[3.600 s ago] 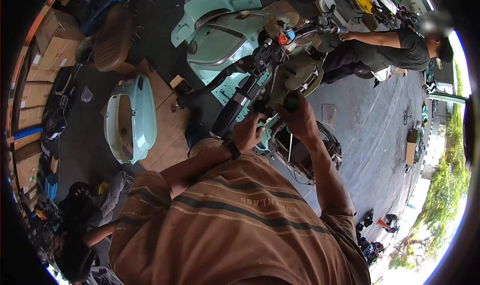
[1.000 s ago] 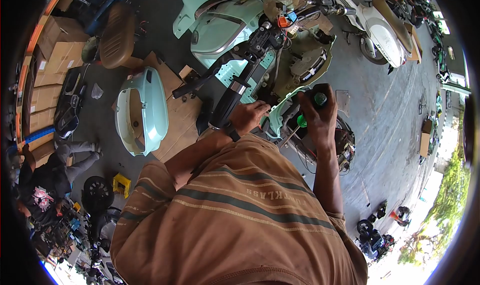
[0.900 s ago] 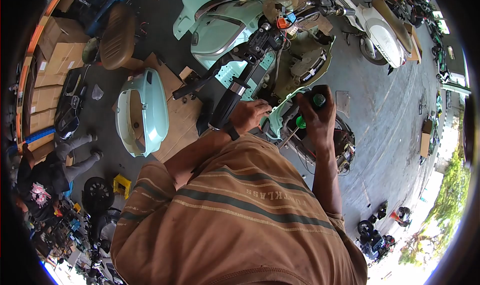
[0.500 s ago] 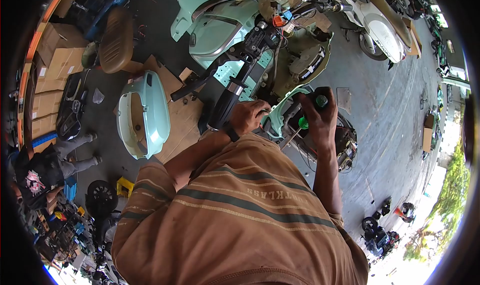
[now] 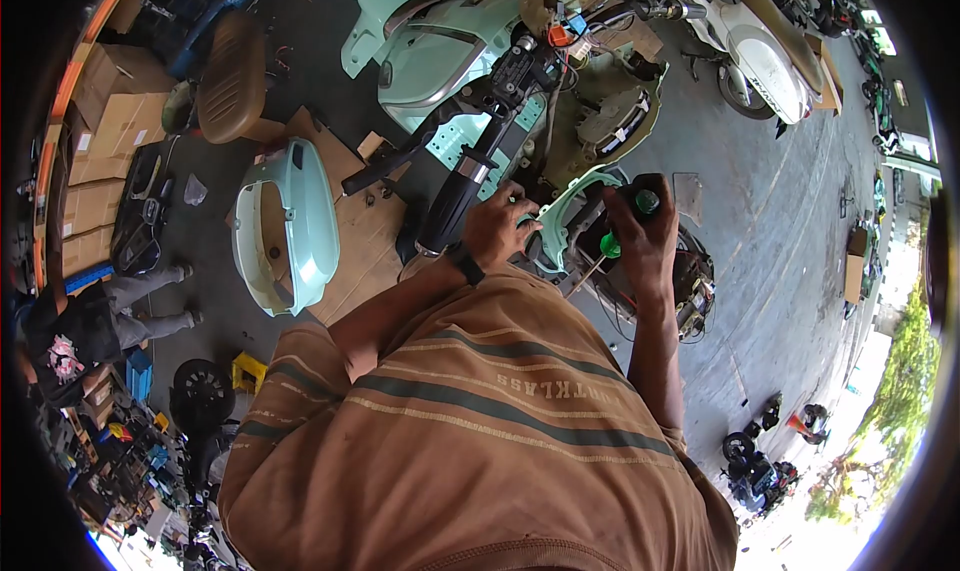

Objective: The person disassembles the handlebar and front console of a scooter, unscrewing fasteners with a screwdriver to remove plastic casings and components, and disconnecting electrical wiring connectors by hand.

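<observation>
My right hand (image 5: 645, 233) is wrapped round a green-handled screwdriver (image 5: 610, 245), whose metal shaft slants down to the left, towards my body. Its tip is hard to make out. Just left of it is a curved mint-green scooter panel (image 5: 553, 235), close in front of my shirt. My left hand (image 5: 497, 226), with a dark band at the wrist, is beside the panel's left edge. The fingers of that hand are bent and slightly apart; I see nothing held in them. A black handlebar grip (image 5: 450, 209) lies close to its left.
Ahead stands the partly stripped mint-green scooter (image 5: 440, 66) with exposed wiring. A loose mint-green body cover (image 5: 315, 231) rests on cardboard (image 5: 365, 256) to the left. A brown seat (image 5: 232, 81), cardboard boxes (image 5: 120, 136) and another person (image 5: 85, 336) are further left. A white scooter (image 5: 765, 66) stands right.
My left hand has lifted slightly away from the panel's edge, and its fingers have loosened. My right hand keeps the screwdriver in almost the same place. The handlebar has shifted slightly.
</observation>
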### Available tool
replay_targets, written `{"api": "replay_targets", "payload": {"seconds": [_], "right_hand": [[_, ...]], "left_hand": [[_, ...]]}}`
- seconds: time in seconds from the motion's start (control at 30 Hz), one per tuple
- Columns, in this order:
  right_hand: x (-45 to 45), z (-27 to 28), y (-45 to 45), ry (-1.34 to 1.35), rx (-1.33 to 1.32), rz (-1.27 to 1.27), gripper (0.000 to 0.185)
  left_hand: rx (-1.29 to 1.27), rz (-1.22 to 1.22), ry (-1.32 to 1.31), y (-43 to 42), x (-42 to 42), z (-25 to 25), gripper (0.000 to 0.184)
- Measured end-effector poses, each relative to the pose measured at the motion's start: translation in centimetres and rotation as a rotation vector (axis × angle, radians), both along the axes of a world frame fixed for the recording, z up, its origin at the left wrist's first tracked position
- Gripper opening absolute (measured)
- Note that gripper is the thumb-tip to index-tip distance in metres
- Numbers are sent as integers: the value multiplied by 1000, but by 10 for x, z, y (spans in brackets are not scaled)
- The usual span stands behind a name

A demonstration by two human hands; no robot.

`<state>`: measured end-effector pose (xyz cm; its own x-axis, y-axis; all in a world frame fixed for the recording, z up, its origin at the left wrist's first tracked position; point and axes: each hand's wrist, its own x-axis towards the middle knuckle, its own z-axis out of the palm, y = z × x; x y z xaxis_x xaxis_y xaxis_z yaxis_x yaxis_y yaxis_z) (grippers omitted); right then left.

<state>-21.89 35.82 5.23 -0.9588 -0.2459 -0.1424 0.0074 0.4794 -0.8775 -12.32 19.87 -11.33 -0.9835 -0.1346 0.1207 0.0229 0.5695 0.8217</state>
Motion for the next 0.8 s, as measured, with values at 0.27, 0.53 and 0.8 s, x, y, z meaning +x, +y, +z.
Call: {"api": "replay_targets", "payload": {"seconds": [0.27,0.53,0.8], "right_hand": [[4,1,1,7,-2,-8,26],[7,4,4,-12,-15,-19,24],[7,2,9,-19,-14,-20,25]], "left_hand": [[-33,-30,-23,-2,0,2,35],[13,-93,-27,-5,-4,4,33],[172,-78,-24,-2,-9,2,33]]}}
